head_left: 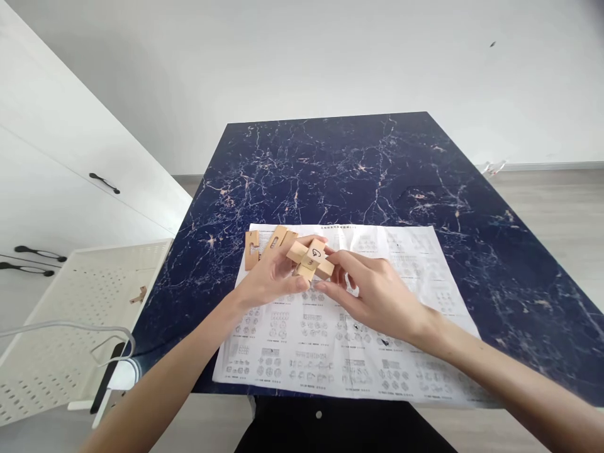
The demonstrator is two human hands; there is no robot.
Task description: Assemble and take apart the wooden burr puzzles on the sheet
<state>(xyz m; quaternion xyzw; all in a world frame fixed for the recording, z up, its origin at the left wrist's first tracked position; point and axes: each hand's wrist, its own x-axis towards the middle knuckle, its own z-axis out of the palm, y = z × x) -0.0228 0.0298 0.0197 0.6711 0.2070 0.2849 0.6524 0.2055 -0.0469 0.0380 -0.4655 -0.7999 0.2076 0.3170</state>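
Note:
My left hand (271, 280) and my right hand (372, 292) meet over a printed instruction sheet (340, 340), both gripping a partly joined wooden puzzle (311, 259) of crossed light-wood bars; its top face bears a handwritten mark. The left fingers wrap it from the left, the right fingertips pinch its right end. Three loose wooden notched bars (267, 245) lie on the sheet's upper left corner, just behind my left hand.
The sheet lies on a dark blue marbled table (330, 163). A white perforated basket (70, 314) with a small wooden piece (138, 294) stands at the left, below white cabinet doors (56, 176). A grey wire handle (85, 330) crosses the basket.

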